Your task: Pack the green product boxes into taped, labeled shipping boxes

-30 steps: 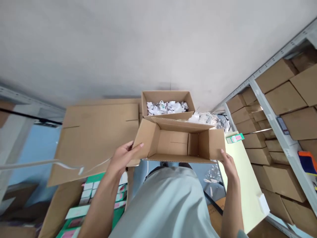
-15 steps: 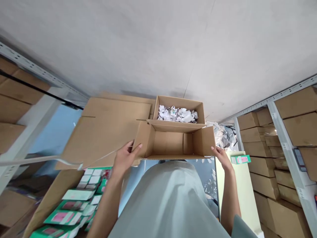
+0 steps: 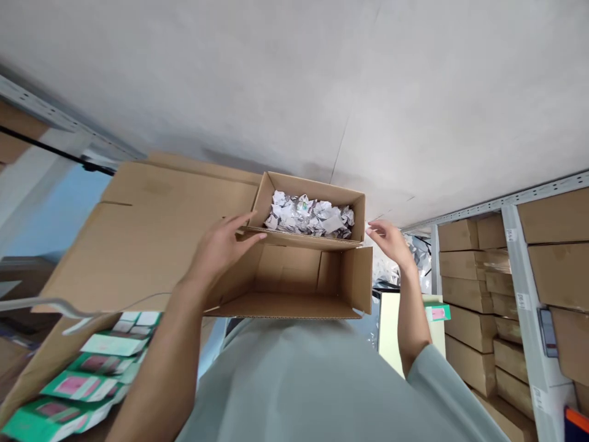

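Observation:
An empty open cardboard box (image 3: 294, 282) sits in front of my chest. My left hand (image 3: 221, 245) rests with fingers stretched on the box's far flap at its left corner. My right hand (image 3: 390, 240) is off the box, fingers spread, beside the far right corner and holding nothing. Just behind stands a second open cardboard box (image 3: 313, 199) filled with crumpled white and silver paper (image 3: 308, 215).
A large flat cardboard sheet (image 3: 147, 233) lies to the left. Green and pink packets (image 3: 87, 380) fill a carton at lower left. Metal shelving (image 3: 519, 294) stacked with brown boxes stands at right. More crumpled paper (image 3: 414, 252) lies beside it.
Both hands left the near box's side flaps and moved forward. The left now lies on the far flap, the right hangs free by the far right corner. My view turned left.

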Available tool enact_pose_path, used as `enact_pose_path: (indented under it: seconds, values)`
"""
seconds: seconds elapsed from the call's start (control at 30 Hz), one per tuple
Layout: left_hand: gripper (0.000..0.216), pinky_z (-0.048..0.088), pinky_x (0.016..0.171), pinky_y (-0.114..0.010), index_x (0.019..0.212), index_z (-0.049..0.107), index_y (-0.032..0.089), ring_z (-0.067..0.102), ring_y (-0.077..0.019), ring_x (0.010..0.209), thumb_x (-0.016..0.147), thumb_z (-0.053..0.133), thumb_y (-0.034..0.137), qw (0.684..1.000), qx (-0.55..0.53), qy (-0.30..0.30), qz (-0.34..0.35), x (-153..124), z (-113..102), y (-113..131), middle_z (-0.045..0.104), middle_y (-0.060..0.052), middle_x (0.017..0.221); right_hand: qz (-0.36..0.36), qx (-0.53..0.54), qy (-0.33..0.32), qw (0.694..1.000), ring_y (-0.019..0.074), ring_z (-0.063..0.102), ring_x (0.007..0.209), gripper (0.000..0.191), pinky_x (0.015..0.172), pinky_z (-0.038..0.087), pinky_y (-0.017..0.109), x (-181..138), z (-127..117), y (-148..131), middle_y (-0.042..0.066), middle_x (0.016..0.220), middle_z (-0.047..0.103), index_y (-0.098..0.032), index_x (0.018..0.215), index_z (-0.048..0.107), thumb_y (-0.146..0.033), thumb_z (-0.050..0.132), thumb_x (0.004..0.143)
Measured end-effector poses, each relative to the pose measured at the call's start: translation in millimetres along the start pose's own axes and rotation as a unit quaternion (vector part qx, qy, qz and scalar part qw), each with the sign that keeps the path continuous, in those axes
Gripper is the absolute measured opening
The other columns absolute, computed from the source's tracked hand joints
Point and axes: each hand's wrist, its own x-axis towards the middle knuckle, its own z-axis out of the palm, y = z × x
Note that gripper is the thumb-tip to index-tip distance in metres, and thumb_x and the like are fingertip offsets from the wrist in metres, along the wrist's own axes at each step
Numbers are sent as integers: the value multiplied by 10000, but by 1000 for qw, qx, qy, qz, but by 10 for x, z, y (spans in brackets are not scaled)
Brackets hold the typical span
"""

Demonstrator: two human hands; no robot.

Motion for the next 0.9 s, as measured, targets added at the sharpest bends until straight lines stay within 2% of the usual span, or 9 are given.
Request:
enact_pose_path:
  seconds: [0.1, 0.17, 0.27, 0.37, 0.43, 0.53, 0.67, 0.8, 0.9]
  values:
    - [449, 576, 1086, -432, 1353, 785, 240, 735, -318, 1198, 1033, 621, 510, 999, 41, 1, -14, -15, 67, -38, 799, -103, 1303, -35, -177, -145, 973, 222, 801, 1120, 354, 997, 604, 314, 678, 184, -66, 86, 1282, 830, -213, 1387, 726, -402, 663, 1094]
    - [418, 580, 1038, -393, 1343, 796, 273, 744, -306, 1162, 1037, 621, 499, 999, 45, 9, -18, -62, 84, -56, 805, -87, 1261, -35, -321, -237, 916, 218, 791, 1192, 382, 1002, 589, 278, 1074, 388, -116, 74, 1325, 821, -227, 1452, 695, -345, 689, 1088]
    - [411, 579, 1017, -390, 1356, 798, 281, 738, -317, 1185, 1041, 631, 486, 999, 46, 16, -15, -131, 83, -62, 799, -94, 1263, -33, -424, -300, 854, 291, 779, 1251, 492, 1002, 599, 305, 1475, 732, -166, 123, 1372, 804, -211, 1417, 728, -312, 871, 957]
    - [413, 585, 1006, -412, 1374, 794, 249, 728, -339, 1206, 1048, 649, 458, 998, 56, 16, -17, -175, 77, -55, 793, -117, 1254, -53, -479, -324, 814, 375, 748, 1309, 597, 1052, 599, 379, 1615, 1015, -172, 220, 1412, 765, -146, 1377, 744, -247, 971, 835]
    - [405, 591, 987, -417, 1376, 797, 238, 725, -347, 1209, 1048, 667, 437, 998, 60, 12, -25, -195, 77, -53, 791, -127, 1238, -75, -509, -335, 789, 383, 734, 1330, 519, 1094, 582, 411, 1618, 1136, -169, 252, 1423, 746, -117, 1363, 741, -198, 913, 880]
    - [377, 597, 979, -415, 1368, 806, 250, 719, -343, 1213, 1049, 686, 411, 997, 58, 14, -39, -224, 78, -59, 792, -125, 1228, -102, -537, -347, 762, 342, 749, 1301, 291, 1101, 574, 406, 1596, 1216, -204, 245, 1390, 756, -111, 1298, 762, -131, 704, 1013]
    - [365, 589, 1018, -402, 1363, 805, 250, 704, -328, 1240, 1051, 702, 410, 998, 48, 13, -31, -255, 56, -74, 789, -118, 1243, -118, -548, -331, 759, 307, 769, 1229, 276, 1039, 582, 360, 1575, 1152, -363, 227, 1373, 755, -133, 1271, 769, -171, 567, 1087]
    - [373, 598, 985, -424, 1382, 789, 234, 685, -346, 1264, 1064, 671, 391, 999, 43, 1, -28, -241, 14, -60, 785, -129, 1241, -117, -528, -267, 798, 280, 756, 1200, 306, 999, 565, 323, 1461, 905, -592, 178, 1409, 726, -184, 1333, 745, -304, 551, 1130]
    - [378, 600, 960, -447, 1379, 785, 220, 677, -364, 1262, 1071, 637, 381, 999, 38, -5, -13, -207, -6, -37, 776, -147, 1254, -110, -499, -198, 837, 237, 740, 1137, 296, 981, 551, 303, 1203, 653, -776, 145, 1359, 722, -181, 1300, 735, -341, 550, 1133]
